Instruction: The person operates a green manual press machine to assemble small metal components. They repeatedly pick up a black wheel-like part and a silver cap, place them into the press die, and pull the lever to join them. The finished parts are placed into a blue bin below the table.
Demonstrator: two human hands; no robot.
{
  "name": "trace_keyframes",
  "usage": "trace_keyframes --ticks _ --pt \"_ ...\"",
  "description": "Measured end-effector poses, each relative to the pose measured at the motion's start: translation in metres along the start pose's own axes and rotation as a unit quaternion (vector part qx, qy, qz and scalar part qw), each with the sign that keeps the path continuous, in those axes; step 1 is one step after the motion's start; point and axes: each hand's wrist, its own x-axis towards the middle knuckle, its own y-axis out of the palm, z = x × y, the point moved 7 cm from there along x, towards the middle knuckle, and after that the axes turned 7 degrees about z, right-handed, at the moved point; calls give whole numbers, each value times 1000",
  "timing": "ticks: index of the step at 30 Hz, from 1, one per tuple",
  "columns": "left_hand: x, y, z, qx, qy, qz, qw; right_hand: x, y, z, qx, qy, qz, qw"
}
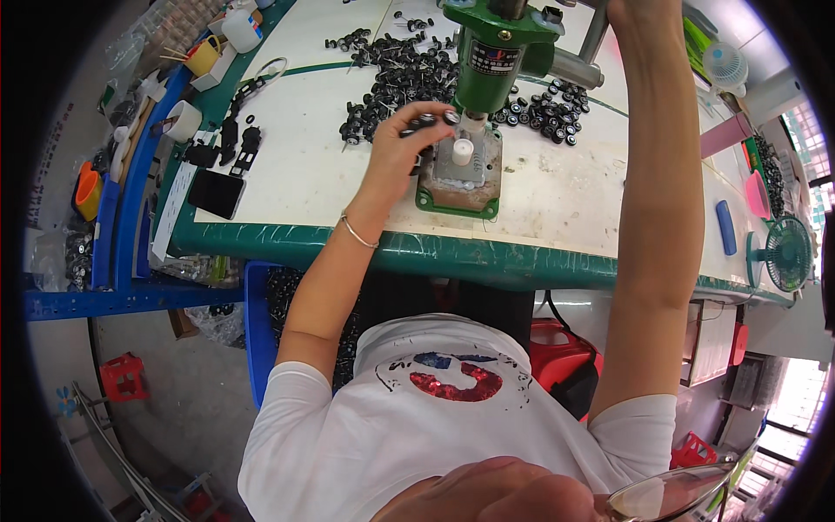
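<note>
My left hand (407, 143) is closed around several small black wheels, with one wheel (451, 117) pinched at the fingertips beside the head of a green hand press (490, 70). Just below the ram, a white round holder (463, 152) stands upright on the press's metal base plate (445, 174). My right arm reaches up to the top edge of the view. There my right hand (633, 7) is beside the press's metal lever (594, 35); its fingers lie outside the picture, so its grip is hidden.
A large heap of black wheels on thin axles (409, 78) lies left of the press, with loose wheels (552, 111) to its right. A phone (216, 193) and black plastic parts (248, 150) lie at the left. A green fan (787, 252) stands at the right end.
</note>
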Motion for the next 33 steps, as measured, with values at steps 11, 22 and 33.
trace_keyframes --ticks 11,22,33 --pt "-41 -66 -13 263 -163 -42 950 -94 -77 -72 -92 127 -66 985" --pt "-31 -50 -3 552 -6 40 833 -213 -108 -143 -625 205 65 751" --pt "-20 -45 3 35 -88 -44 995 -211 -119 -145 -611 181 2 771"
